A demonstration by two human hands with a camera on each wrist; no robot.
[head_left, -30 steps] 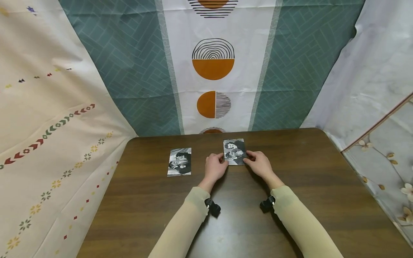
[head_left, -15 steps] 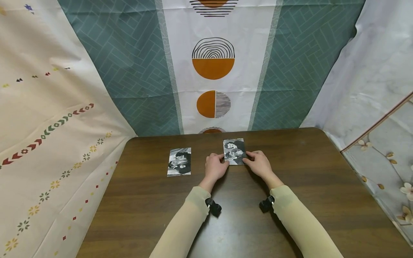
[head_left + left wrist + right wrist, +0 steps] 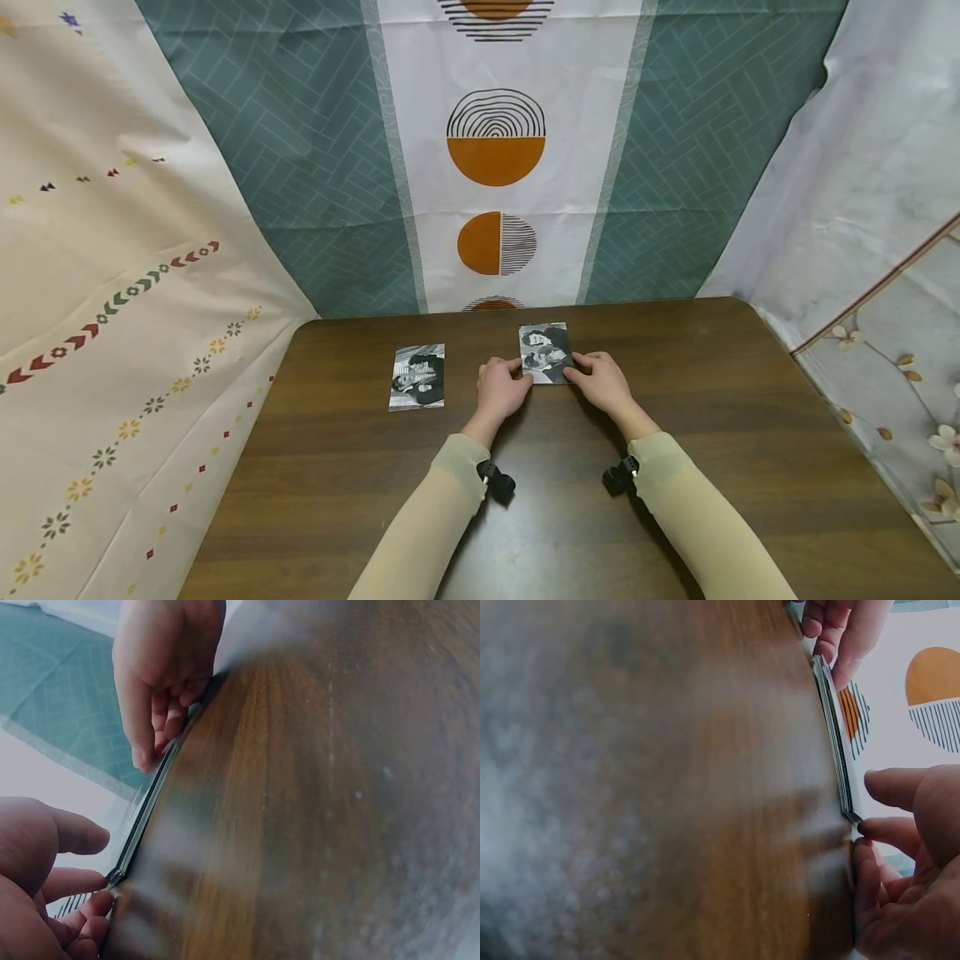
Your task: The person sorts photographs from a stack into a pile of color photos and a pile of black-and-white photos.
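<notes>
A stack of black-and-white photo cards (image 3: 545, 346) lies near the far edge of the table, its top card showing two people. At its left side, my left hand (image 3: 501, 390) holds the near corner between thumb and fingers. Opposite it, my right hand (image 3: 604, 387) holds the right near corner the same way. Seen edge-on in the left wrist view, the stack (image 3: 147, 814) shows several thin layers low on the tabletop. From the right wrist, an index finger meets the corner of the stack (image 3: 834, 735) with the thumb raised above. Another black-and-white photo card (image 3: 417, 377) lies flat to the left.
The brown wooden table (image 3: 337, 500) runs back to a green and white patterned cloth (image 3: 330, 208). A cream cloth (image 3: 135, 333) hangs on the left and a white floral cloth (image 3: 847, 233) on the right. Small black cameras (image 3: 497, 483) are strapped at both wrists.
</notes>
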